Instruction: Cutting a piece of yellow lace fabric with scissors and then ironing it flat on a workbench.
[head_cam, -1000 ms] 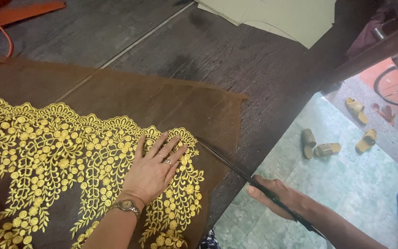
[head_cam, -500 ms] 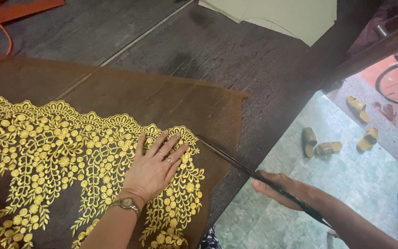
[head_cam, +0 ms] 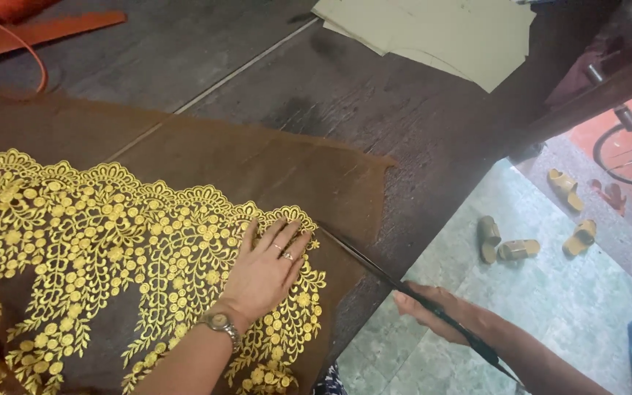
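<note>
The left hand (head_cam: 266,269) lies flat, fingers spread, on the yellow lace (head_cam: 111,249) over brown fabric (head_cam: 257,164) on the dark wooden table (head_cam: 345,88). At its four o'clock the right hand (head_cam: 437,313) is clamped on long scissors (head_cam: 374,267), whose tips touch the fabric beside the lace's edge.

Bare forearms, no sleeves in view. Left hand (head_cam: 265,269): 1 ring on a finger, with a small round-faced metal wristwatch (head_cam: 219,322) on a link band at the wrist. Right hand (head_cam: 433,313): no ring or band visible.
</note>
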